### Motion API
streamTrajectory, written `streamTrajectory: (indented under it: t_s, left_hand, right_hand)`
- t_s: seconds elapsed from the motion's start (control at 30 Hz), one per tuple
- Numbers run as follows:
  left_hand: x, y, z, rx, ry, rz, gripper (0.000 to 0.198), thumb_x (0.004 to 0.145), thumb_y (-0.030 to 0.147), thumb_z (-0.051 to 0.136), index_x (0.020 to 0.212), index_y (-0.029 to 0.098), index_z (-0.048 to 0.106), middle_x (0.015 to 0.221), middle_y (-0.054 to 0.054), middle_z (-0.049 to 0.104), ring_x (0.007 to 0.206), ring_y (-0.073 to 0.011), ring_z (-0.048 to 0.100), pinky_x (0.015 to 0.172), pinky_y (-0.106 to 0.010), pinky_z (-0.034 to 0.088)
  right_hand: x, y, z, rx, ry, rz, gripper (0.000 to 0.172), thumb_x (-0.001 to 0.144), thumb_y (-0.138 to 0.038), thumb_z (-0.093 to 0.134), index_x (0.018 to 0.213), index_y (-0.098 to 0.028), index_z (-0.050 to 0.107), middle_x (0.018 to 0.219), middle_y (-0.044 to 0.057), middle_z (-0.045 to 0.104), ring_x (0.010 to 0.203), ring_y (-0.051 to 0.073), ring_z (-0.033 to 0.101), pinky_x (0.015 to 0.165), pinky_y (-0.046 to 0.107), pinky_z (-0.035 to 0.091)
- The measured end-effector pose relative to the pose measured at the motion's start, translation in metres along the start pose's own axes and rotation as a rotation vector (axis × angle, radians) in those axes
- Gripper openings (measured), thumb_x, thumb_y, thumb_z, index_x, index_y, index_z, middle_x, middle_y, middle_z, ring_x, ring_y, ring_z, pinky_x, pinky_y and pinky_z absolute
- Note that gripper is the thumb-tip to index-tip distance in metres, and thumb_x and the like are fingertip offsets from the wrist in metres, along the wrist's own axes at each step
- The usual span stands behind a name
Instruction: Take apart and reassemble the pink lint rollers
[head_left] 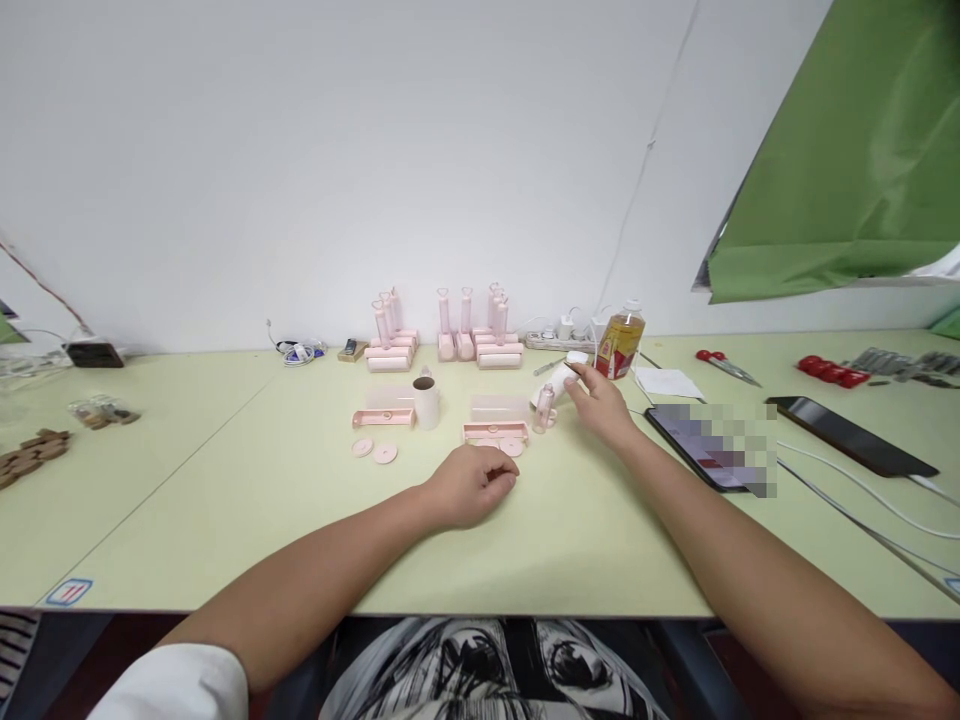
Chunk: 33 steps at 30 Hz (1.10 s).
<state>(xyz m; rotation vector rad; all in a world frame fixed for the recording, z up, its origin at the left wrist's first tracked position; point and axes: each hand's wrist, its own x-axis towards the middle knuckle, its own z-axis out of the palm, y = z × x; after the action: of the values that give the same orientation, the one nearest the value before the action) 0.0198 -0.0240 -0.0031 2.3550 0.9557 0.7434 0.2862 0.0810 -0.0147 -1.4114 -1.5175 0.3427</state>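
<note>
My right hand (602, 402) grips the upper end of a white paper roll (553, 386), which leans at a tilt. Just beside the roll stands a clear pinkish handle piece (545, 410). My left hand (471, 485) rests on the table, its fingers loosely curled with a gap at the thumb and nothing visible between them. Close to its fingertips lie a pink disc (511, 447) and a pink open half-shell (480, 432). Behind that is a translucent cover (500, 407). Another white roll (427, 404) stands upright to the left, near a second pink half-shell (383, 419).
Several assembled pink lint rollers (390, 345) line the wall. At right are a drink bottle (620, 340), a power strip (547, 341), a phone (705, 447), a dark phone (851, 436) and white cables. Two pink discs (385, 454) lie left; wooden pieces (30, 458) sit far left.
</note>
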Motion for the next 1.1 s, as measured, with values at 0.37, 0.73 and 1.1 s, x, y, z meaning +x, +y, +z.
streamTrajectory:
  t_s: [0.37,0.73,1.1]
  left_hand:
    - [0.000,0.002,-0.001,-0.015,0.020,-0.022,0.019,0.086,0.024,0.050,0.087,0.020,0.069,0.086,-0.002,0.071,0.077,-0.0153,0.062,0.070,-0.026,0.046]
    - [-0.001,0.000,0.000,-0.053,0.256,-0.058,0.020,0.089,0.026,0.051,0.094,0.020,0.069,0.079,-0.002,0.068,0.074,-0.0147,0.060,0.068,-0.027,0.047]
    - [0.002,-0.008,-0.009,-0.057,0.524,0.147,0.066,0.076,0.058,0.068,0.129,0.021,0.052,0.123,-0.013,0.058,0.117,-0.0273,0.053,0.100,-0.045,0.045]
  right_hand:
    - [0.015,0.015,-0.008,0.099,0.247,0.201,0.021,0.070,-0.038,0.060,0.079,-0.018,0.058,0.071,0.002,0.062,0.064,0.018,0.057,0.067,0.035,0.051]
    - [0.004,-0.045,-0.061,0.875,0.334,-0.045,0.029,0.078,-0.037,0.059,0.102,-0.027,0.048,0.106,0.003,0.057,0.096,0.021,0.062,0.074,0.039,0.057]
    - [-0.086,-0.106,0.018,1.003,-0.555,0.191,0.046,0.078,-0.045,0.070,0.118,-0.029,0.054,0.103,0.003,0.058,0.088,0.017,0.062,0.076,0.035,0.057]
